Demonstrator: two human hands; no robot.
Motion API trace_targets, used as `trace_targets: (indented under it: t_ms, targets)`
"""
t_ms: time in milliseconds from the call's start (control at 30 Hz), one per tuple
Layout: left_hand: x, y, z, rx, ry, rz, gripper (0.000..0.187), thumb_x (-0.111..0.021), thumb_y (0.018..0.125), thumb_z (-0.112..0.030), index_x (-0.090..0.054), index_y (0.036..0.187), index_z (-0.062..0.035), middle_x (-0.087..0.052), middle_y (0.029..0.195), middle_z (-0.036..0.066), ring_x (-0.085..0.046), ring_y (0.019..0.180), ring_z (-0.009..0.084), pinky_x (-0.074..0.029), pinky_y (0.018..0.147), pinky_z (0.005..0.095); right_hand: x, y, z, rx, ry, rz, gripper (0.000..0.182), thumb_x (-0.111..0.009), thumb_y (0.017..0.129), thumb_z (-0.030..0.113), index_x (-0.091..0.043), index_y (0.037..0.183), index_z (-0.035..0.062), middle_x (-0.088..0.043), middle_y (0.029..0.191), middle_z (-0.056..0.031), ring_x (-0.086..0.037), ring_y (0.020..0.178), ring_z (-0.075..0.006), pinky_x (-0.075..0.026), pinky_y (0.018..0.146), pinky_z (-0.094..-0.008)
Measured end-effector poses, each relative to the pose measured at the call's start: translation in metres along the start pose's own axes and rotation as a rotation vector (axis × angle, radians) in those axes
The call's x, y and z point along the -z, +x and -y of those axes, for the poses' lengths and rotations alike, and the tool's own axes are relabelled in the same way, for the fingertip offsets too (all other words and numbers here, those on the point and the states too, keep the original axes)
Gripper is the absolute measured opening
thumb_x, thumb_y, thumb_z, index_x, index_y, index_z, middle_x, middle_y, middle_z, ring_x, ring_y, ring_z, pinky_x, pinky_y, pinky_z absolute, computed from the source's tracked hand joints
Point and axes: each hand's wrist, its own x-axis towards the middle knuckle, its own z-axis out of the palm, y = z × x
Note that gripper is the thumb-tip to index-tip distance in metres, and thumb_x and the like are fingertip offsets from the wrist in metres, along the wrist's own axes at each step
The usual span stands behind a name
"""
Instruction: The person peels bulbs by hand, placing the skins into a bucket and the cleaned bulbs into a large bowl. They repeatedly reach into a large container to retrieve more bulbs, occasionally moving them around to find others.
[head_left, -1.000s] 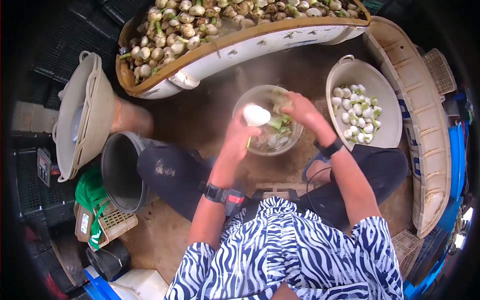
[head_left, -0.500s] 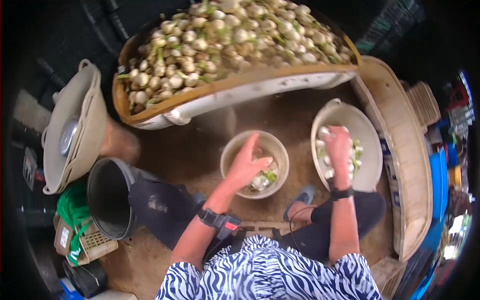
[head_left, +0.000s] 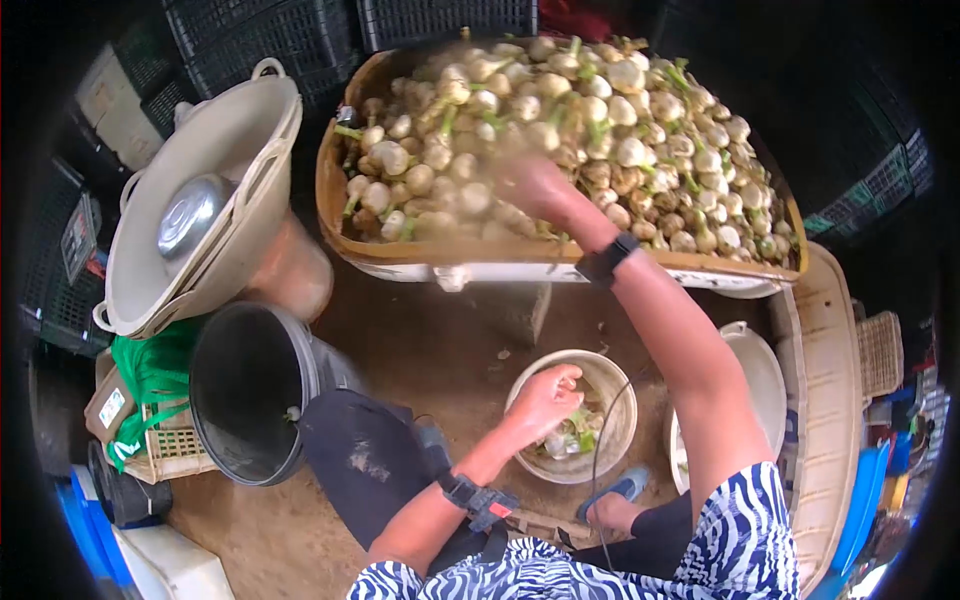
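My right hand (head_left: 530, 185) is in the heap of pale round bulbs with green stem stubs (head_left: 630, 150). It is smeared by motion, so its fingers cannot be made out. My left hand (head_left: 545, 403) is over the small round tub (head_left: 627, 425) between my feet, its fingers curled in; whatever they may hold is hidden. White and green trimmings (head_left: 583, 440) lie in that tub below it. At my right, partly behind my right arm, stands the white handled basin (head_left: 760, 360); its contents are mostly hidden.
The heap fills a long trough (head_left: 480, 268) in front. At left are stacked large basins (head_left: 120, 270) with a metal bowl (head_left: 193, 213), a dark bucket (head_left: 210, 400) and a green net (head_left: 155, 375). A long pale tray (head_left: 830, 400) stands along the right.
My right hand has left the basin and reached forward and left into the heap. The left hand's fingers have curled over the tub. The view has shifted, showing more of the trough and left basins.
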Motion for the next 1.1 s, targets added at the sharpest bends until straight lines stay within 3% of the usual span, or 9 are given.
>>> trace_targets:
  t_ms: [100,167,267,300,533,667,733,867,1100]
  targets:
    - [0.008,-0.002,-0.001,0.000,-0.052,-0.052,0.036,-0.066,0.081,-0.008,-0.055,0.114,0.0038,-0.062,0.091,0.012,-0.060,0.075,0.0127,-0.049,0.068,0.0263,-0.045,0.039,0.004,0.156,-0.028,0.044,0.026,-0.055,0.080,0.016,-0.066,0.102,0.0073,-0.066,0.095,-0.0174,-0.064,0.087,-0.0331,-0.051,0.076,-0.0430]
    - [0.016,-0.001,-0.004,0.055,0.018,-0.041,0.036,-0.065,0.084,-0.009,-0.055,0.117,0.0010,-0.062,0.101,0.013,-0.063,0.087,0.0148,-0.051,0.072,0.0268,-0.058,0.054,0.022,0.085,-0.515,0.502,0.026,-0.053,0.081,0.019,-0.068,0.099,0.0076,-0.067,0.095,-0.0154,-0.065,0.087,-0.0318,-0.052,0.075,-0.0428]
    - [0.019,-0.006,-0.012,0.069,-0.041,-0.050,0.036,-0.065,0.084,-0.009,-0.055,0.116,0.0017,-0.063,0.100,0.013,-0.063,0.085,0.0143,-0.051,0.072,0.0268,-0.058,0.050,0.021,0.090,-0.608,0.615,0.025,-0.052,0.080,0.022,-0.071,0.091,0.0101,-0.068,0.096,-0.0127,-0.066,0.087,-0.0298,-0.052,0.072,-0.0425]
    - [0.019,-0.006,-0.012,0.042,-0.030,-0.067,0.035,-0.065,0.083,-0.010,-0.057,0.115,0.0016,-0.064,0.097,0.011,-0.063,0.083,0.0132,-0.051,0.072,0.0265,-0.064,0.043,0.008,0.119,-0.511,0.431,0.014,-0.062,0.070,0.017,-0.067,0.080,0.0075,-0.065,0.076,-0.0139,-0.062,0.069,-0.0331,-0.050,0.062,-0.0410]
    - [0.015,-0.003,-0.013,-0.104,-0.154,-0.195,0.030,-0.065,0.081,-0.007,-0.059,0.110,-0.0011,-0.064,0.087,0.006,-0.061,0.077,0.0092,-0.050,0.069,0.0250,0.060,-0.047,0.003,-0.208,-0.656,0.444,0.025,-0.063,0.076,0.022,-0.065,0.091,0.0031,-0.065,0.077,-0.0172,-0.065,0.073,-0.0313,-0.051,0.066,-0.0412]
    - [-0.002,-0.006,-0.050,-0.196,-0.263,-0.186,0.061,-0.062,0.084,-0.011,-0.034,0.138,-0.0026,-0.051,0.122,0.018,-0.054,0.107,0.0218,-0.048,0.088,0.0316,0.092,-0.147,0.047,-0.759,0.568,0.111,0.040,-0.055,0.093,0.037,-0.060,0.096,-0.0025,-0.057,0.072,-0.0033,-0.059,0.055,-0.0109,-0.047,0.047,-0.0229]
    - [-0.017,-0.010,-0.071,-0.355,-0.165,-0.190,0.059,-0.063,0.084,-0.016,-0.037,0.135,0.0015,-0.053,0.122,0.016,-0.055,0.109,0.0228,-0.047,0.090,0.0340,0.083,-0.196,0.084,-0.751,0.742,0.067,0.036,-0.052,0.095,0.036,-0.059,0.095,0.0001,-0.056,0.073,-0.0015,-0.055,0.053,-0.0097,-0.047,0.048,-0.0227]
    - [-0.041,-0.031,-0.062,-0.138,-0.326,-0.138,0.043,-0.060,0.085,-0.006,-0.046,0.125,0.0021,-0.059,0.110,0.011,-0.060,0.099,0.0200,-0.051,0.083,0.0316,0.060,-0.272,0.106,-0.786,1.151,-0.171,0.034,-0.048,0.096,0.030,-0.059,0.087,-0.0002,-0.061,0.073,-0.0049,-0.059,0.058,-0.0116,-0.050,0.052,-0.0256]
    - [-0.070,-0.057,-0.060,-0.020,-0.533,-0.080,0.040,-0.068,0.082,-0.009,-0.055,0.118,0.0029,-0.062,0.106,0.007,-0.062,0.089,0.0142,-0.053,0.077,0.0278,0.059,-0.339,0.122,-0.688,0.732,-0.261,0.021,-0.059,0.084,0.014,-0.064,0.094,-0.0035,-0.065,0.075,-0.0067,-0.060,0.064,-0.0087,-0.049,0.058,-0.0245]
